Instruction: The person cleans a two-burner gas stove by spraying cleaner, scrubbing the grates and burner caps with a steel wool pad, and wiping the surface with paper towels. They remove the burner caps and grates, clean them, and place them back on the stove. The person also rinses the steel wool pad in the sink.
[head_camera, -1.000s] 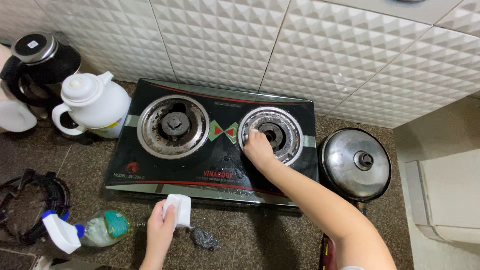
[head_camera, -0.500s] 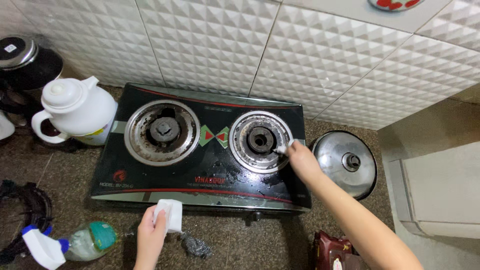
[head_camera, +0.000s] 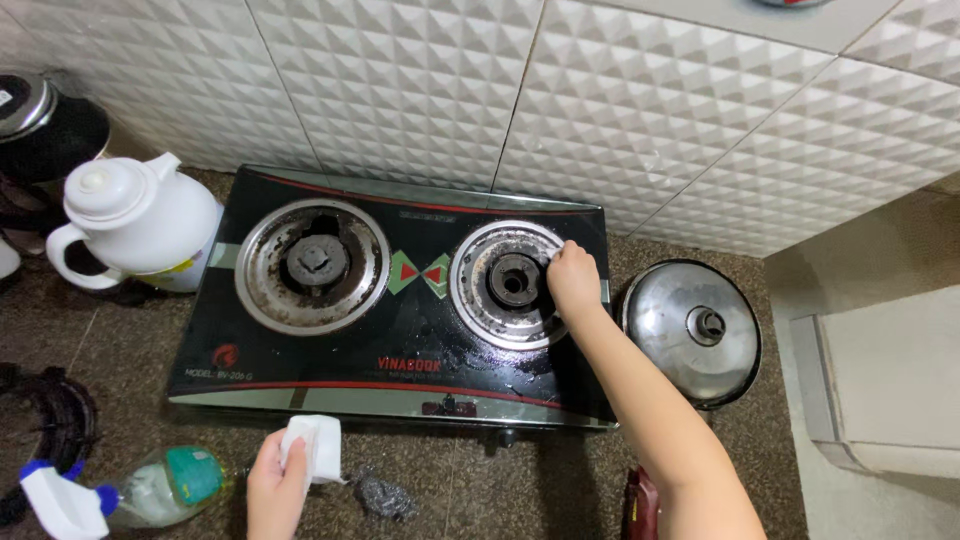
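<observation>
Right hand (head_camera: 572, 280) has shifted onto the burner ring (head_camera: 505, 285) edge — left hand (head_camera: 275, 485) grips a cloth (head_camera: 318, 445).

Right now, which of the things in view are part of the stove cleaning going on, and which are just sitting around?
In use:
right hand on the right burner ring
left hand holding a white cloth
black gas stove
steel wool and spray bottle, lying near the left hand

Lying about:
white jug
black kettle
steel pot lid
</observation>
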